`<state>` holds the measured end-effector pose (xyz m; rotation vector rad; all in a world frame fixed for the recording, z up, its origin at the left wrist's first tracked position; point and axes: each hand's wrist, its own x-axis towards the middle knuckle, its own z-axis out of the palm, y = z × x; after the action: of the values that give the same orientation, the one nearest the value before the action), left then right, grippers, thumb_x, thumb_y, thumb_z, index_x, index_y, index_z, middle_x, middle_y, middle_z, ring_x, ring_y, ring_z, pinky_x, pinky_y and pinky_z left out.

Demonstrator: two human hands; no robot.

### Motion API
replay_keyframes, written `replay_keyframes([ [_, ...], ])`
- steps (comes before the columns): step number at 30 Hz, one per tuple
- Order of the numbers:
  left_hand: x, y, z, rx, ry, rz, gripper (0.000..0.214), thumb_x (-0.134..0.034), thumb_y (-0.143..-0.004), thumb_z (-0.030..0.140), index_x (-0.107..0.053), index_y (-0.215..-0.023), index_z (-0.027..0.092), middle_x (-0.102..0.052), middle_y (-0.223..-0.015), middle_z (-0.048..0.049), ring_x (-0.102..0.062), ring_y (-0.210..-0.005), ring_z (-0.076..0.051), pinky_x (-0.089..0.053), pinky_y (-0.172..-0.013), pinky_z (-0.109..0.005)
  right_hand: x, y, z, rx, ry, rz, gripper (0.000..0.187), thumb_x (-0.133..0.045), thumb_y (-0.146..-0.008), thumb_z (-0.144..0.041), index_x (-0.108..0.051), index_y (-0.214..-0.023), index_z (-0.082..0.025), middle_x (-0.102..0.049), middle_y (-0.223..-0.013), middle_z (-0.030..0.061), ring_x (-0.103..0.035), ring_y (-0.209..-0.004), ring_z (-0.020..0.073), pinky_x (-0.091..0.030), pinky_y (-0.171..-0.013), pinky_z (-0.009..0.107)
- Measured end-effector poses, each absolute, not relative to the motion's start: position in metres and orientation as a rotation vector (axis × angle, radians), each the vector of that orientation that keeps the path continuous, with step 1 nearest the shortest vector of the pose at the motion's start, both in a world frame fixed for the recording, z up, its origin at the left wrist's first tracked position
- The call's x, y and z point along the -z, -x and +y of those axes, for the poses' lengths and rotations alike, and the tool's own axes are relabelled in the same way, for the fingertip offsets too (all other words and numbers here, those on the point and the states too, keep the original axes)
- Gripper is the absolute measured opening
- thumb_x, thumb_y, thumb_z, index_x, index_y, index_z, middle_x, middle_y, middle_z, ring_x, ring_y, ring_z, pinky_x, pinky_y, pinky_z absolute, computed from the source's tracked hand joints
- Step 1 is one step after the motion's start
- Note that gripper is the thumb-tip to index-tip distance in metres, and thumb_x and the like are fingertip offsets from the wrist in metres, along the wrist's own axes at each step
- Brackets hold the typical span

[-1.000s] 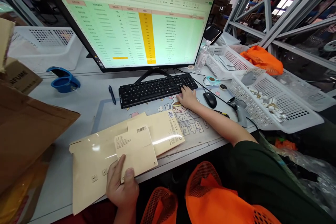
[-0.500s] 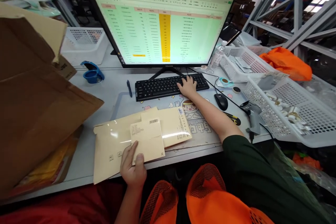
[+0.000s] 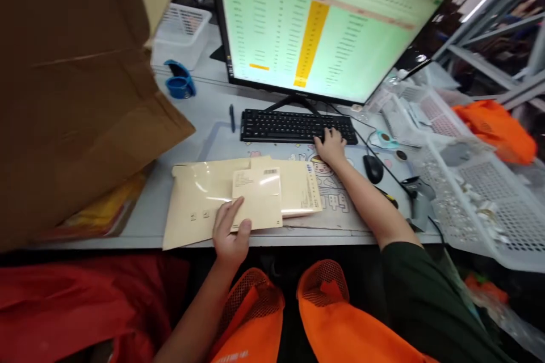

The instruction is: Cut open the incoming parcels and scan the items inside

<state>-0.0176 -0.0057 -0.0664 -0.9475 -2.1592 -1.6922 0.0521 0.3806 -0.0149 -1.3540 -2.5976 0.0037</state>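
My left hand grips the lower left corner of a small cream packet with a barcode and printed text on it. The small packet overlaps two larger cream envelopes at the desk's front edge: one with little printed symbols on the left, another with a printed right edge. On the black keyboard rests my right hand, fingers spread over the keys at its right end. A black mouse lies to the right of that hand.
A monitor showing a spreadsheet stands behind the keyboard. A large brown cardboard box blocks the left side. White plastic baskets line the right. A pen and a blue cup-shaped object lie left of the keyboard.
The view has tilted and shifted, so the desk sits differently in it. My left hand stays on the small packet, my right hand on the keyboard.
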Motion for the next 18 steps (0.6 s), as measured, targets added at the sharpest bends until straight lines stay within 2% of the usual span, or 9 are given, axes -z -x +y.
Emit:
replay_keyframes([
  [5, 0.072, 0.022, -0.005, 1.701, 0.998, -2.070, 0.046, -0.060, -0.100, 0.053, -0.078, -0.121, 0.016, -0.076, -0.111, -0.0117, -0.072, -0.103, -0.026, -0.058, -0.096, -0.041, 0.004, -0.013, 0.401, -0.090, 1.355, -2.611, 0.068, -0.031, -0.112, -0.054, -0.045, -0.167, -0.017, -0.030, -0.178, 0.0217, -0.027, -0.163, 0.0402, -0.028, -0.126, 0.066],
  [10, 0.072, 0.024, -0.006, 1.674, 0.997, -2.042, 0.044, -0.062, -0.101, 0.050, -0.078, -0.120, 0.014, -0.076, -0.112, -0.0114, -0.072, -0.100, -0.025, -0.057, -0.094, -0.038, -0.003, -0.003, 0.402, -0.159, 1.350, -2.613, 0.069, -0.029, -0.112, -0.060, -0.054, -0.161, -0.020, -0.030, -0.178, 0.0180, -0.027, -0.164, 0.0390, -0.026, -0.129, 0.064],
  [14, 0.059, 0.025, -0.001, 1.667, 1.037, -2.086, 0.044, -0.062, -0.100, 0.049, -0.078, -0.123, 0.014, -0.074, -0.114, -0.0107, -0.071, -0.105, -0.026, -0.056, -0.098, -0.038, 0.003, -0.028, 0.393, -0.175, 1.406, -2.583, 0.074, -0.031, -0.112, -0.059, -0.042, -0.167, -0.011, -0.029, -0.178, 0.0233, -0.029, -0.163, 0.0391, -0.026, -0.129, 0.064],
  [18, 0.031, 0.025, 0.017, 1.567, 1.083, -2.309, 0.050, -0.065, -0.095, 0.054, -0.077, -0.129, 0.018, -0.067, -0.129, -0.0122, -0.066, -0.124, -0.031, -0.053, -0.114, -0.045, 0.013, -0.061, 0.381, -0.192, 1.441, -2.575, 0.076, -0.031, -0.112, -0.055, -0.037, -0.168, -0.005, -0.030, -0.177, 0.0257, -0.028, -0.163, 0.0386, -0.028, -0.129, 0.063],
])
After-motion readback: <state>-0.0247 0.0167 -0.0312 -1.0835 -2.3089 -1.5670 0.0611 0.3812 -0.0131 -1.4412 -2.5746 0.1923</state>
